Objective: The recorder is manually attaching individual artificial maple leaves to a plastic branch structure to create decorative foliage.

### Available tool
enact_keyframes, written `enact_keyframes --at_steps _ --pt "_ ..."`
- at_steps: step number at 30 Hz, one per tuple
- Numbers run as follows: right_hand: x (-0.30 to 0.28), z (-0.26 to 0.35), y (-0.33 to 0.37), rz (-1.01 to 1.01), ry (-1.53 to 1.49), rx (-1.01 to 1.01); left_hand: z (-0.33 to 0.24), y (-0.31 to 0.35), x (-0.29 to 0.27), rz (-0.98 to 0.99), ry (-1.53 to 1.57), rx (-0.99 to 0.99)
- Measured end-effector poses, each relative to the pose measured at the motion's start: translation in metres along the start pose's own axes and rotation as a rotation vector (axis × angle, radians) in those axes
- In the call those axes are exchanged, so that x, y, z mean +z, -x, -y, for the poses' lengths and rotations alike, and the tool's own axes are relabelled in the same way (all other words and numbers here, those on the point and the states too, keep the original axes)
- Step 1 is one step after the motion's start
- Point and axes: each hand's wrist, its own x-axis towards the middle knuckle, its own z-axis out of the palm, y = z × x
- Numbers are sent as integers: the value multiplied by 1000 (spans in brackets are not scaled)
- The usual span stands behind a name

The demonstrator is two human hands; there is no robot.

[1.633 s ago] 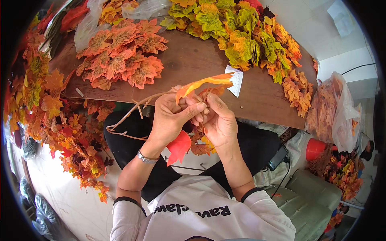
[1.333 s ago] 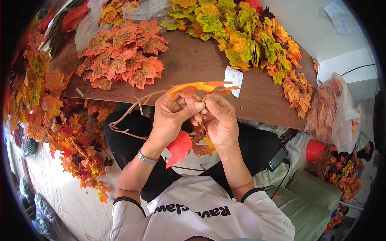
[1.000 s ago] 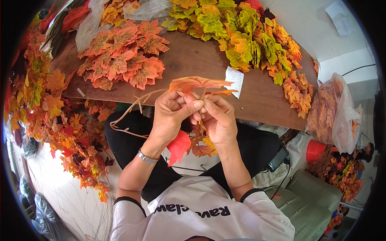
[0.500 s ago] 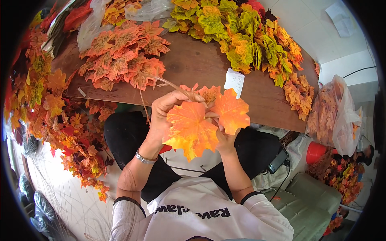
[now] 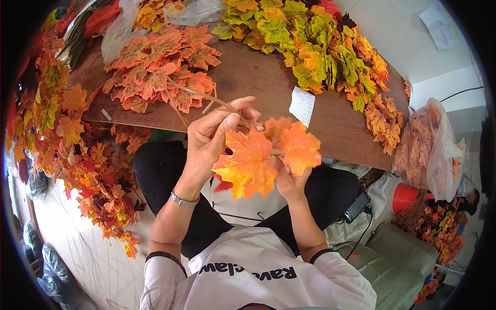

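In front of me, above my lap, is a spray of artificial maple leaves on a brown stem. My left hand has its curled fingers about that stem, with the index finger reaching forward along it. A yellow-orange leaf covers part of the spray below the fingers. My right hand pinches the spray where the leaves join, its thumb showing between the large leaf and a smaller orange leaf. The other fingers of that hand are partly hidden. A red leaf peeks out underneath.
On the brown table lie a pile of coral leaves, a heap of green-yellow leaves and a white paper slip. Leaf garlands hang at the left. A clear bag of leaves and a red container are at the right.
My left hand has shifted slightly left, its fingers opening out more from the leaves. The stem's far end has swung left and away from me, and the leaves have turned a little.
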Motion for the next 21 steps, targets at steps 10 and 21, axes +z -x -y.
enact_keyframes --at_steps 10,21 --pt "11 9 -5 146 -367 261 2 8 -9 -2 188 -82" --pt "-18 0 -28 214 -440 331 -7 18 -1 459 30 -357"
